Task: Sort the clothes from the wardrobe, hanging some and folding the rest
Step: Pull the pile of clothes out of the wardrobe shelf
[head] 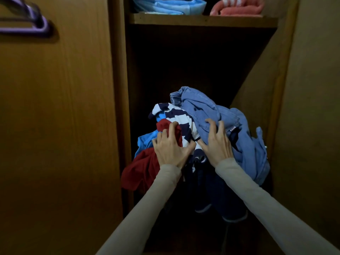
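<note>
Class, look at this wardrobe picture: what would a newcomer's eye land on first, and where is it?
First, the jumbled heap of clothes in the dark middle compartment, with a pale denim garment on top right and a red garment spilling lower left. The left hand grips the red cloth and the right hand claws the denim. A purple hanger shows upper left.

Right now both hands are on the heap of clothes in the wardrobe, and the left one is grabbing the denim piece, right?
Not quite. The head view shows the left hand gripping the red garment; the right hand is the one on the denim piece. Both hands are indeed on the heap in the wardrobe.
</note>
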